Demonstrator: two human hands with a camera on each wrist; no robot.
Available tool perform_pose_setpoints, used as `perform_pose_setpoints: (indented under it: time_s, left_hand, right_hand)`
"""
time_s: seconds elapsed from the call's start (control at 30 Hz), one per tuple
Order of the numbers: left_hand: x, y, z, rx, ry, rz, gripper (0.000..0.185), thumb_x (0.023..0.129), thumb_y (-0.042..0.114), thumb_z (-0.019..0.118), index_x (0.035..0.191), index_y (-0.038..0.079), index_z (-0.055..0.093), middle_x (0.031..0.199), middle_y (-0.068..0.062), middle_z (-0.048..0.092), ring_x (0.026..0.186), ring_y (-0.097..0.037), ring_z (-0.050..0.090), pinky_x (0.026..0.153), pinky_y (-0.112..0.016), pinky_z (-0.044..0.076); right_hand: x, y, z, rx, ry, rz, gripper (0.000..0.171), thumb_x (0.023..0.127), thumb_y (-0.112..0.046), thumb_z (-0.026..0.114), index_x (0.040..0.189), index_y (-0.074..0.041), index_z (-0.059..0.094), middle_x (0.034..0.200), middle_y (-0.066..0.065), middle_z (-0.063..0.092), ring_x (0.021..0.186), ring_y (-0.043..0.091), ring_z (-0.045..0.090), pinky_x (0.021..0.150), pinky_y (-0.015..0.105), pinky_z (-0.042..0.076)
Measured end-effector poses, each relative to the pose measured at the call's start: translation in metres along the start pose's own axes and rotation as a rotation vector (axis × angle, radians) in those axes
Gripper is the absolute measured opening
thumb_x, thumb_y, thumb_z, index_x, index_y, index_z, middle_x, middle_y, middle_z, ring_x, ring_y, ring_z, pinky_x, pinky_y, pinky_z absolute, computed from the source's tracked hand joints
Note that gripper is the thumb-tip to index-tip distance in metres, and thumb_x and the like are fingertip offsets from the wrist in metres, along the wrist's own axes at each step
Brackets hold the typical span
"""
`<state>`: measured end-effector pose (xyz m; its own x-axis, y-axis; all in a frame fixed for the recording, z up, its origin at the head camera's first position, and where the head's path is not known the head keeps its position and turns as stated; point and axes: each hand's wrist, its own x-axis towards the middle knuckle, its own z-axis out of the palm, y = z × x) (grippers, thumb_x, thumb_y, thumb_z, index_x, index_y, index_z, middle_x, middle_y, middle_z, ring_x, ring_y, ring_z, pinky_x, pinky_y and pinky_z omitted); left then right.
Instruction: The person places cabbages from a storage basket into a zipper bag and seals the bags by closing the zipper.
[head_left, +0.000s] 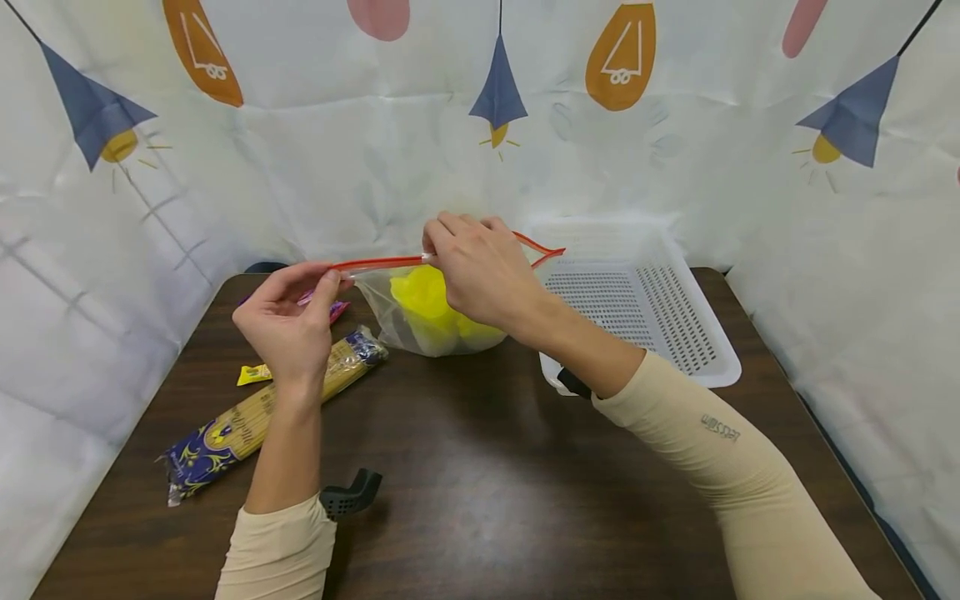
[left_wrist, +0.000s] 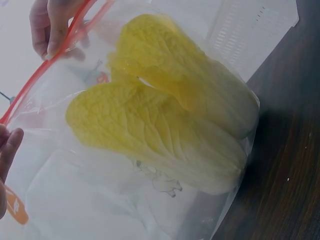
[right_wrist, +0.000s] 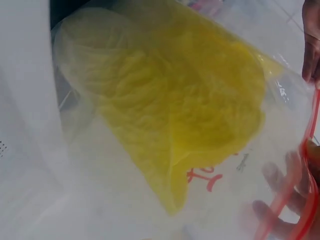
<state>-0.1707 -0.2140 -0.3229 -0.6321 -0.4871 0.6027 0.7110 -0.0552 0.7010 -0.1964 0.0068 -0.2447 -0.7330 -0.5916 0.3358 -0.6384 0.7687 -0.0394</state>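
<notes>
A clear zip bag (head_left: 384, 307) with a red zip strip (head_left: 378, 263) is held up over the table, its bottom at or near the tabletop. Inside lie yellow-green napa cabbage pieces (left_wrist: 150, 120), two of them distinct in the left wrist view. My left hand (head_left: 288, 321) pinches the bag's left top corner between thumb and fingers. Along the strip, my right hand (head_left: 483, 271) grips the zip about midway, with a small clear piece, perhaps a slider, beside its fingers. To the right of that hand the red edges stand apart; to the left they run together.
A white perforated basket (head_left: 716, 354) stands at the back right. On the left lie a pack of spaghetti (head_left: 247, 421), a small yellow packet (head_left: 253, 375) and a purple-pink packet (head_left: 339, 311) partly behind my left hand. Patterned cloth (head_left: 420, 150) hangs around the dark table (head_left: 450, 467).
</notes>
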Motion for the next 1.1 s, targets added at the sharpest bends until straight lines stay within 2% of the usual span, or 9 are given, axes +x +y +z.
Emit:
perform_pose_setpoints:
  time_s: [0.13,0.37,0.43,0.87,1.1]
  left_hand:
    - [0.001,0.000,-0.001,-0.011,0.003,-0.001,0.017,0.082,-0.012,0.078,0.095,-0.022,0.072,0.084,-0.021,0.076,0.066,-0.023,0.076,0.065,-0.030,0.062]
    - [0.001,0.001,-0.003,-0.022,0.020,-0.010,0.019,0.082,-0.012,0.078,0.096,-0.023,0.071,0.085,-0.021,0.076,0.066,-0.024,0.076,0.066,-0.030,0.062]
    - [0.002,0.001,-0.003,-0.024,0.021,-0.011,0.019,0.082,-0.012,0.078,0.096,-0.023,0.071,0.085,-0.020,0.076,0.067,-0.024,0.076,0.067,-0.031,0.062]
    - [0.002,0.000,-0.006,-0.043,0.043,-0.018,0.026,0.081,-0.013,0.079,0.097,-0.029,0.066,0.084,-0.020,0.075,0.065,-0.023,0.076,0.065,-0.029,0.062]
    - [0.003,0.001,-0.007,-0.042,0.048,-0.017,0.020,0.082,-0.013,0.078,0.096,-0.025,0.069,0.084,-0.021,0.075,0.064,-0.023,0.076,0.063,-0.027,0.061]
  right_hand:
    - [-0.003,0.006,0.000,0.005,0.004,0.013,0.013,0.106,-0.019,0.057,0.115,-0.013,0.064,0.107,0.001,0.065,0.102,0.021,0.064,0.095,0.043,0.051]
    - [-0.009,0.018,-0.001,0.046,0.028,0.013,0.013,0.104,-0.019,0.060,0.113,-0.011,0.064,0.104,0.002,0.065,0.088,0.021,0.062,0.070,0.035,0.051]
    - [-0.011,0.021,-0.002,0.058,0.033,0.016,0.013,0.104,-0.020,0.060,0.113,-0.011,0.064,0.104,0.002,0.065,0.085,0.021,0.060,0.067,0.033,0.051]
    - [-0.024,0.041,-0.003,0.058,0.052,0.015,0.012,0.103,-0.017,0.061,0.113,-0.010,0.065,0.103,0.004,0.064,0.085,0.020,0.063,0.068,0.033,0.055]
    - [-0.033,0.052,-0.004,0.051,0.091,0.016,0.010,0.103,-0.015,0.060,0.111,-0.010,0.065,0.102,0.004,0.064,0.081,0.020,0.064,0.064,0.034,0.055]
